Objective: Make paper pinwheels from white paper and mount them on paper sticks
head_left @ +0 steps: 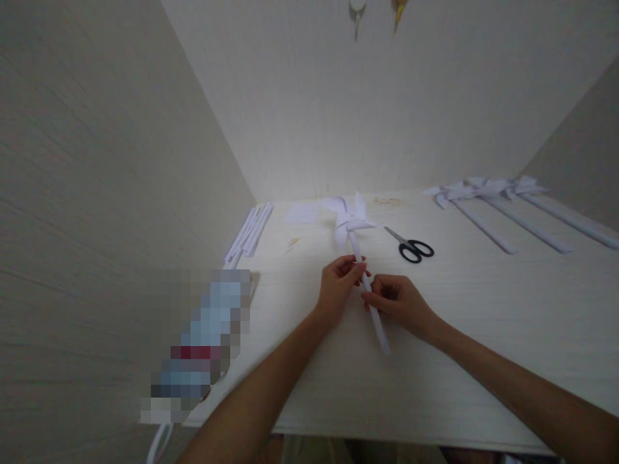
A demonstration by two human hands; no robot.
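Note:
A white paper pinwheel [351,222] on a rolled paper stick [380,330] is held over the table, its blades pointing away from me. My left hand [340,283] pinches the stick a little below the blades. Lower down the same stick, the thumb and fingers of my right hand [397,301] are closed on it. Black-handled scissors [411,248] lie to the right of the pinwheel, their blades pointing toward it. Left of the blades, a square of white paper [302,212] lies flat on the table.
Several rolled paper sticks [251,229] are stacked at the table's left edge. Three pinwheels [503,219] lie at the back right. Small thin yellowish bits [291,243] lie left of my hands. Walls [377,116] rise behind and beside the table [483,322]; a blurred-out object [207,322] stands at left.

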